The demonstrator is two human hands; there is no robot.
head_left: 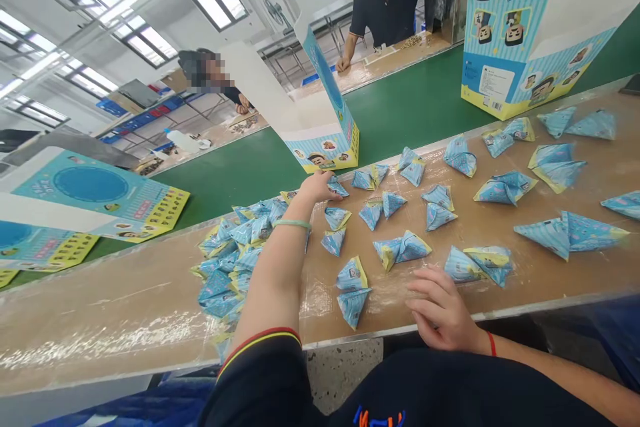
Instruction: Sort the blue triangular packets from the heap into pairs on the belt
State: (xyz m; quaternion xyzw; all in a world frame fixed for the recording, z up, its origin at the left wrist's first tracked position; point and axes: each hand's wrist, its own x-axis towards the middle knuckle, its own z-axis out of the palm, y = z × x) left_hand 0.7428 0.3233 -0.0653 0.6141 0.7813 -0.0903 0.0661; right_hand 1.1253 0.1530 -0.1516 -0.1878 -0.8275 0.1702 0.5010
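My left hand [319,188] reaches forward across the table, its fingers closed on a small blue-and-yellow pyramid-shaped packet [338,187] just in front of an open box. Near the front edge of the table, my right hand [443,310] hovers with loosely bent fingers slightly apart and holds nothing. Closest to it lies a pair of packets [487,261]. More packets are spread over the brown tabletop [320,310], mostly in twos. Left of my left forearm is a heap of the same packets [235,260], partly hidden by the arm.
Beyond the table runs a green conveyor belt [400,95]. On it stand an open printed box [325,143], a large box [505,73] at right and tilted boxes [115,190] at left. Two people sit across the belt, one resting a hand [343,63] on a worktop.
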